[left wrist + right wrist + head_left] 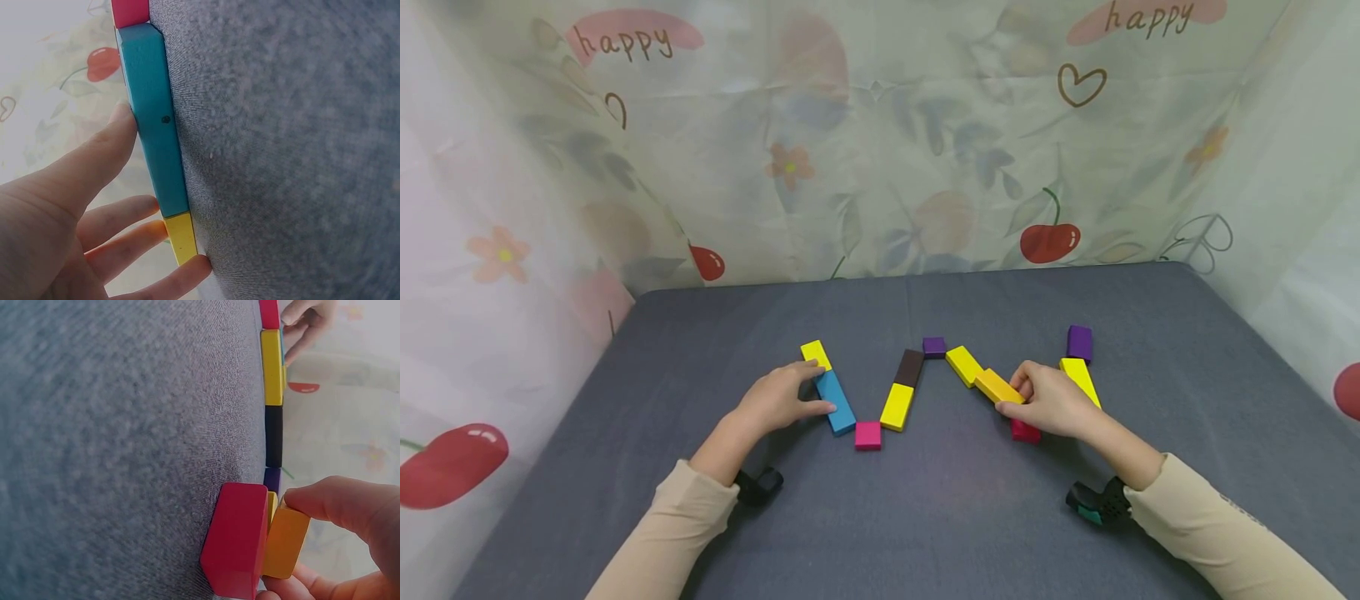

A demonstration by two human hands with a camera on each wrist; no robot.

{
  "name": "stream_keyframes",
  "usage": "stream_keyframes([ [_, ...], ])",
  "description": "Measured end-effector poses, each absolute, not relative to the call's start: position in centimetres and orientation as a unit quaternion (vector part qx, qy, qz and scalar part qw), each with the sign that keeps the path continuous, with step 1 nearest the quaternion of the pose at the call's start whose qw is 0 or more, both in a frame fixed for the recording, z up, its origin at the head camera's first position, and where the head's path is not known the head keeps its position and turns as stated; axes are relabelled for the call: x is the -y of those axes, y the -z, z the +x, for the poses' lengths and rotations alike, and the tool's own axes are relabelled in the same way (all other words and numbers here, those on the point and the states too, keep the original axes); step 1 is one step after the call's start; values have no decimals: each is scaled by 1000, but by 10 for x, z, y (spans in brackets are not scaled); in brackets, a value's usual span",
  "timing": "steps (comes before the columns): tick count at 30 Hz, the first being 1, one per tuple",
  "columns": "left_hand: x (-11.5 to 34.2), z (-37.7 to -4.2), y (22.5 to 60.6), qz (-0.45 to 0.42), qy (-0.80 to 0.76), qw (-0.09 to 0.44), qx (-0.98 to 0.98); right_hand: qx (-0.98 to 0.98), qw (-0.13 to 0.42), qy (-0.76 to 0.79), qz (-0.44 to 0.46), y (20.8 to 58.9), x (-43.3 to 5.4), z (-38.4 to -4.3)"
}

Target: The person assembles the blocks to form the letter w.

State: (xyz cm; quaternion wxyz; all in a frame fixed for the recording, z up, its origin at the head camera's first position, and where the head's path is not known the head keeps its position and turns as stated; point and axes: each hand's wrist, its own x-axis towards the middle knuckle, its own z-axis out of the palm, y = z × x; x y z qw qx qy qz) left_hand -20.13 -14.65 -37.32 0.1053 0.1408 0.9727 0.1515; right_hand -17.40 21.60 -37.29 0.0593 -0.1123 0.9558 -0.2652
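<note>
My right hand (1054, 398) pinches an orange-yellow block (996, 386) between thumb and fingers. In the right wrist view, that block leans beside a red block (236, 534), and a yellow block (964, 366) lies at its far end. My left hand (778, 398) rests at the left end of the block row. Its thumb touches the side of a long blue block (150, 119), and its spread fingers reach the small yellow block (816, 353) adjoining it. A pink block (868, 435) sits at the blue block's near end.
Between the hands, a yellow block (897, 407), a dark brown block (910, 367) and a purple block (934, 347) continue the zigzag. Beyond the right hand lie another yellow block (1079, 382) and a purple one (1080, 342). A patterned curtain (880, 167) backs the grey table (880, 533).
</note>
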Motion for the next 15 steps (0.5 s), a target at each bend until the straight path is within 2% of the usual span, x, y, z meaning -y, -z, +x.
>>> stream_keyframes([
  [15,147,-201,373,144,-149,105,-973,-957,66,260,-110,372,-215,-172],
])
